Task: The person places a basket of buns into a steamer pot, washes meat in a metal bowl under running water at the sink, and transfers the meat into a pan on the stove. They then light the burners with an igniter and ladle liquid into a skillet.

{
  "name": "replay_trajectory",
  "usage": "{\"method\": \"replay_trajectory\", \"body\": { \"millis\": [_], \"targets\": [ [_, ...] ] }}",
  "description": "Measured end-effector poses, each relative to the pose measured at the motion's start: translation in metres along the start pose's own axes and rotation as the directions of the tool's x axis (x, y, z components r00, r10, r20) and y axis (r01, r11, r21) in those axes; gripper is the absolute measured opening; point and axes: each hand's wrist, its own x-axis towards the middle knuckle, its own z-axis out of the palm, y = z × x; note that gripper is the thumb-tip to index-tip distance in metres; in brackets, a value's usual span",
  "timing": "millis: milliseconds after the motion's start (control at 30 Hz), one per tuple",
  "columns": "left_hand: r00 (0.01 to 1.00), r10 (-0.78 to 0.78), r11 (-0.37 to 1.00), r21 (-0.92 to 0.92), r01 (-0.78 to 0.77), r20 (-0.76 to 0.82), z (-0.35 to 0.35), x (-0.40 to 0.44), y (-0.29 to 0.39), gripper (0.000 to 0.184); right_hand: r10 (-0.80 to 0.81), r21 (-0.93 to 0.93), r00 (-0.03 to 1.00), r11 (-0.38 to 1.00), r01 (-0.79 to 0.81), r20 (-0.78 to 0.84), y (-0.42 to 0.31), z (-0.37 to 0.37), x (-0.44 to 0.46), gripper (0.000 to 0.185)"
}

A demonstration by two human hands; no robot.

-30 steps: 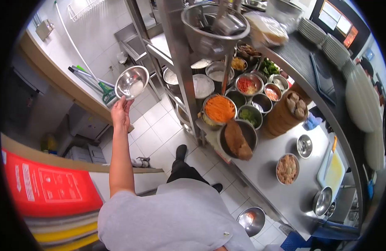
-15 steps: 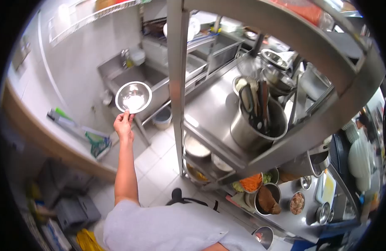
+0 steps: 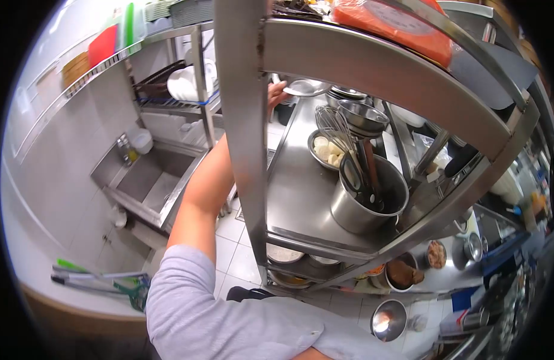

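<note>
Rim of round silver metal bowl [image 3: 307, 88] in grasp of left hand [image 3: 276, 95], near stacked steel bowls [image 3: 362, 117]. Cannot tell state of right hand.

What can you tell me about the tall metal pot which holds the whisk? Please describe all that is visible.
The pot is round and deep, with a smooth, silvery wall that looks like stainless steel. It stands upright on the metal shelf, near a bowl of pale pieces. Its top is open. The wire whisk and some dark-handled utensils lean inside, rising above the rim. No hand touches it. Its bottom inside cannot be seen.
</note>
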Motion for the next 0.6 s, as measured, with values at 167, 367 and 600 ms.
{"method": "replay_trajectory", "body": {
  "millis": [167, 367, 600],
  "targets": [
    [0.888, 0.093, 0.971, 0.158, -0.182, 0.45, 0.054, 0.062, -0.036, 0.029, -0.093, 0.134, 0.987, 0.985, 0.11, -0.131, 0.074, 0.0, -0.072, 0.031],
    [0.899, 0.064, 0.882, 0.396, -0.254, 0.433, -0.101, -0.034, -0.013, 0.027, -0.112, 0.177, 0.985, 0.975, 0.134, -0.133, 0.182, 0.075, -0.193, 0.034],
    [0.926, 0.1, 0.639, 0.737, 0.22, -0.363, -0.529, -0.173, -0.054, 0.023, 0.212, -0.049, 0.977, 0.976, -0.213, -0.019, 0.244, 0.202, -0.301, 0.033]
  ]
}}
